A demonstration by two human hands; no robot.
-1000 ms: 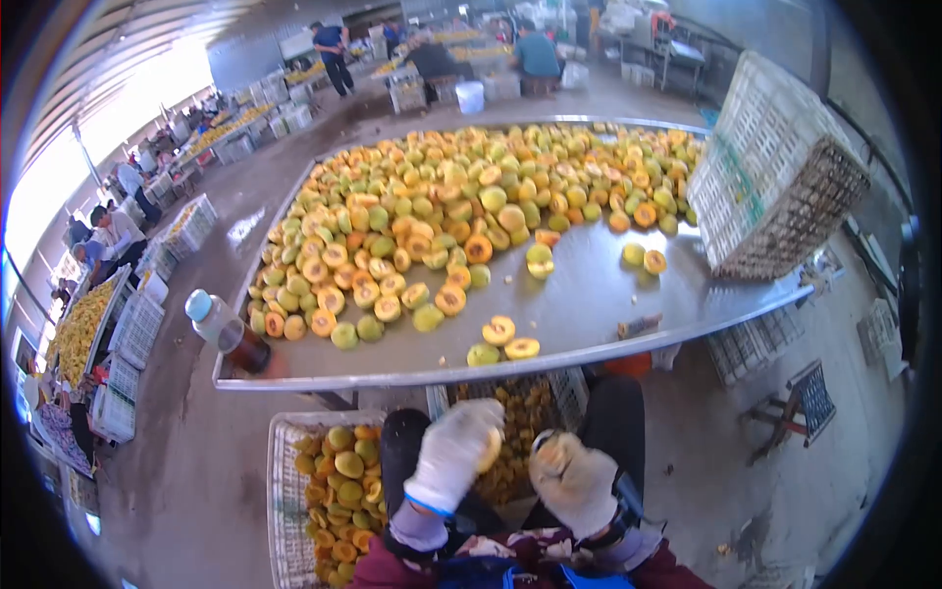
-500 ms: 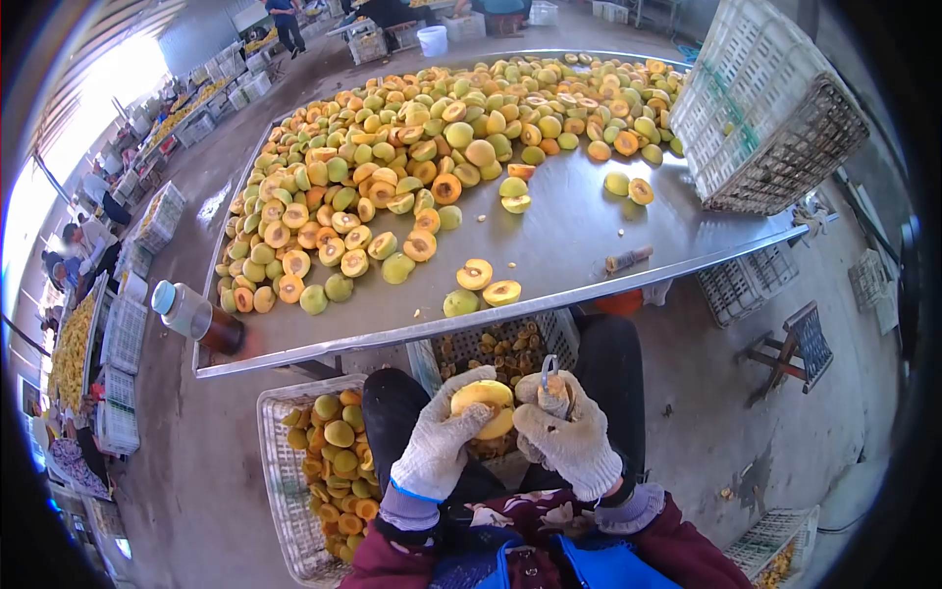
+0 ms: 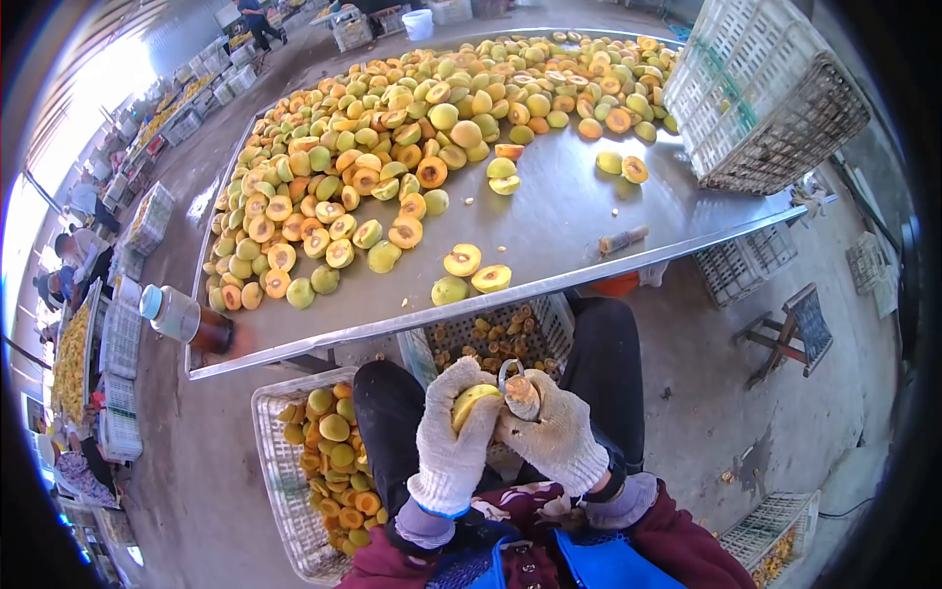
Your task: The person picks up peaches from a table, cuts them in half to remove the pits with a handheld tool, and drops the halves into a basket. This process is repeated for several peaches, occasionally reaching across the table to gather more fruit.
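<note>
Your left hand [image 3: 451, 432] now pinches the fruit [image 3: 473, 404] more edge-on; your right hand [image 3: 557, 440], clasping the looped tool [image 3: 522, 397], has drawn in, leaving tool and fruit just beside each other.

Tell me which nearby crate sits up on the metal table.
The white crate at the right end of the table; the other nearby crates sit lower, below its top.
</note>
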